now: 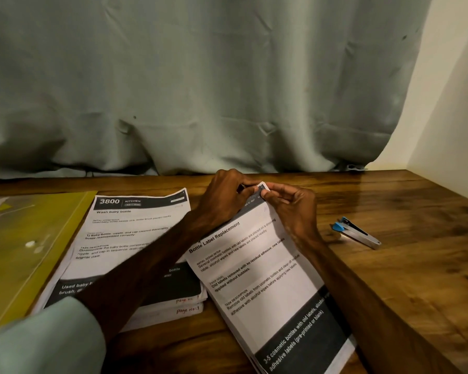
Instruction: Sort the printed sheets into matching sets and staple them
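White paper set (pixel 268 279) with black bands, tilted — left hand (pixel 224 193) and right hand (pixel 292 209) pinch its top corner; stapler (pixel 357 233) lies right of it.

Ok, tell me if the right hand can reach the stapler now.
Probably yes: the stapler lies on the table right of the right hand, nothing between; it must first release the sheets it pinches.
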Available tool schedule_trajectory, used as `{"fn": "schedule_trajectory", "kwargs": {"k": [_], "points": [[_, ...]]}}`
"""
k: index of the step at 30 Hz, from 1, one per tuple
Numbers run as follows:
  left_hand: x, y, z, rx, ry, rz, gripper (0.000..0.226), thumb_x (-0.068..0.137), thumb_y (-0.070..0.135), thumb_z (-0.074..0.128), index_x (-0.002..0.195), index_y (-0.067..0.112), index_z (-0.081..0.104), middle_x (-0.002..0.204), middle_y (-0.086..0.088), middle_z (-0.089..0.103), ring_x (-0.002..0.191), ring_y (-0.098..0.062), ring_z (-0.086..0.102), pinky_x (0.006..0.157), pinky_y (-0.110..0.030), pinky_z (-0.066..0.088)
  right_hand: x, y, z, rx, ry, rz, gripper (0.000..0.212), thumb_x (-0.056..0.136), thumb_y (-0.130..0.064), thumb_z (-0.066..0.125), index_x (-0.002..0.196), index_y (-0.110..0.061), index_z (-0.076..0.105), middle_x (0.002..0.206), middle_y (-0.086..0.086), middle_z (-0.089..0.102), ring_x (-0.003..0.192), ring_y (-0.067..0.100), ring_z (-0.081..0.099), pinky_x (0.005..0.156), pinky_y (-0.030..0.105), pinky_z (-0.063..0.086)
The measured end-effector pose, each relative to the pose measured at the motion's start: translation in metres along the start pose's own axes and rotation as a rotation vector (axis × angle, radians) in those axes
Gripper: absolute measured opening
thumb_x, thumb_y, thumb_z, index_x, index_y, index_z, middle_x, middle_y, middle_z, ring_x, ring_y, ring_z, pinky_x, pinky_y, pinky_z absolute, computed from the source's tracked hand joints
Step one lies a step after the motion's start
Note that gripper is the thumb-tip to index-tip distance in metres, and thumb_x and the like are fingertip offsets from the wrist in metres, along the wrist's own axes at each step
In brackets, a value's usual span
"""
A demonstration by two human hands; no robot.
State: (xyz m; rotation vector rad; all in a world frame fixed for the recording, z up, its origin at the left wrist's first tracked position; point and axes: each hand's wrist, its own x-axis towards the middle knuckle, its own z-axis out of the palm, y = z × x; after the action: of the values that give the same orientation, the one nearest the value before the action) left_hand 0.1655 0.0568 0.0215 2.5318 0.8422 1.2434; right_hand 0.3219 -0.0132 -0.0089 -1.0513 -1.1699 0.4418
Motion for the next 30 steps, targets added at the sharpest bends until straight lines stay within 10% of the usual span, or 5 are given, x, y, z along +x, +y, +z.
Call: {"fn": "schedule_trajectory", "kwargs": {"k": [21,30], "points": [[0.0003,0.0024,0.0037,0.055,-0.004,0.004,0.023,0.096,0.029,0.068,0.117,0.026,0.077,0.104,-0.001,0.078,0.080,-0.015,0.071,0.076,-0.039,0.059,0.0030,0.0033,0.0005,-0.020,0.004,0.011,0.029,0.084,0.001,0.076,0.113,0.003,0.073,0.099,0.010,0.078,0.088,0.022,0.077,0.081,0.031,0.062],[-0.0005,0.0049,0.0021,0.081,-0.028,-0.003,0.028,0.095,0.035,0.059,0.106,0.021,0.080,0.094,-0.004,0.078,0.075,-0.017,0.068,0.072,-0.040,0.056,-0.0015,-0.0057,0.0029,-0.024,-0.001,-0.038,0.030,0.085,0.007,0.073,0.112,-0.005,0.071,0.088,-0.013,0.077,0.082,0.006,0.076,0.074,0.016,0.057]]}}
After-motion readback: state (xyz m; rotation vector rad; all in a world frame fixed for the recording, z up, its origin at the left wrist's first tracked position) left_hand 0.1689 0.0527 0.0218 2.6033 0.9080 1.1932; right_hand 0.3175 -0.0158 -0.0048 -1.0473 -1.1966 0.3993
